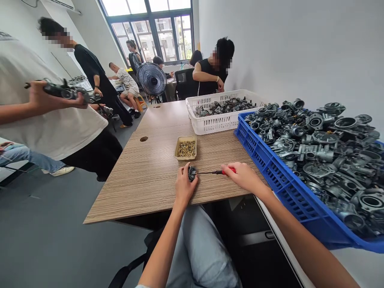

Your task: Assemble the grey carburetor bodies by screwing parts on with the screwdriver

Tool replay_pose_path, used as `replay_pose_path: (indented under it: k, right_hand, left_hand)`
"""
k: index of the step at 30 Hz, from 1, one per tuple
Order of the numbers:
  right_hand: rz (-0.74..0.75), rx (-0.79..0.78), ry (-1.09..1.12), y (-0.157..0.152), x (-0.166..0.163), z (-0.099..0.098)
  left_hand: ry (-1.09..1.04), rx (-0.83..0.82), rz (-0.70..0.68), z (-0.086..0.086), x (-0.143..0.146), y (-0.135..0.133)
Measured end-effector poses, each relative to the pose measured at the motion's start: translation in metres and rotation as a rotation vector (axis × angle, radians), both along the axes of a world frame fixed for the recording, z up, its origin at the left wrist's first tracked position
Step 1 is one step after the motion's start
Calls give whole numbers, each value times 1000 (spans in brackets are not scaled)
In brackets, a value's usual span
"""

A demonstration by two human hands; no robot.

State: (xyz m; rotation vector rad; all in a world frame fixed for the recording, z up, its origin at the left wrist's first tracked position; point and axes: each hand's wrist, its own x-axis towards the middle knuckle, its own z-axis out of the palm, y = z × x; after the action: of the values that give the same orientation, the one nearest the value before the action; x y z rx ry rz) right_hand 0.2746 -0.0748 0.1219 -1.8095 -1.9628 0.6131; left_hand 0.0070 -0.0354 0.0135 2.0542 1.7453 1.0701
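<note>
My left hand [185, 186] is closed around a small dark metal carburetor [192, 173] at the near part of the wooden table [156, 176]. In my right hand [244, 176] is a screwdriver with a red handle [228, 171]. Its long shaft points left, and the tip meets the side of the carburetor, where a small brass-coloured piece shows. Just beyond my left hand stands a beige tray [177, 157] full of small brass parts.
A blue crate [258, 148] heaped with carburetors stands at the right. Behind it, a white basket [207, 127] holds more metal parts. A person [210, 76] sits across the table. At the left, a person in a white shirt [45, 128] carries a carburetor. A fan [151, 79] stands behind.
</note>
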Motion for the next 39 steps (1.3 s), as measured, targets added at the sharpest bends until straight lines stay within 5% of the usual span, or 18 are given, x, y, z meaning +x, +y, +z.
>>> replay_pose_path:
  k: [8, 14, 21, 27, 33, 39]
  right_hand:
    - [144, 36, 87, -2, 9, -3]
    - [-5, -9, -44, 0, 2, -3]
    - [168, 32, 84, -4, 8, 0]
    - [-30, 18, -51, -2, 1, -4]
    - [184, 49, 176, -4, 6, 0]
    - [30, 47, -2, -1, 4, -9]
  left_hand:
    - [-8, 17, 25, 1, -1, 0]
    - [-5, 32, 23, 0, -1, 1]
    - [-13, 36, 24, -2, -1, 2]
    - [-9, 38, 21, -3, -2, 2]
    - [1, 45, 28, -8, -2, 4]
    - [-3, 65, 35, -9, -2, 5]
